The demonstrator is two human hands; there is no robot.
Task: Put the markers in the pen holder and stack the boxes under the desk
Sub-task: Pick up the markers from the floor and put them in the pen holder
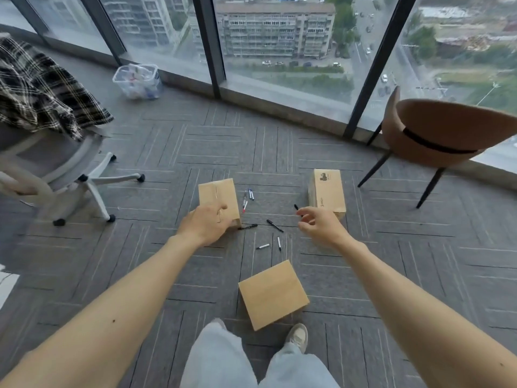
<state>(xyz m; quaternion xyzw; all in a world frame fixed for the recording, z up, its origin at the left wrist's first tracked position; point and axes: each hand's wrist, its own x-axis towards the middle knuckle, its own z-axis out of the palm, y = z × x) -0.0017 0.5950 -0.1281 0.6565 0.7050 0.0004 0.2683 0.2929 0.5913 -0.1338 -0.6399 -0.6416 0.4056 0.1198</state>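
- Hands first: the left hand [205, 224] hangs open, fingers spread, in front of the left box [219, 201], hiding its near corner; contact cannot be judged.
- The right hand [321, 224] is loosely open, holding nothing, and covers part of 1 black marker [296, 207] beside the right box [327, 193].
- Other markers [274, 225] lie scattered on the carpet [391, 261] between 3 shut boxes; the near box [272, 294] sits by a shoe [298, 336].
- A clear bin [138, 81] by the window holds blurred litter.
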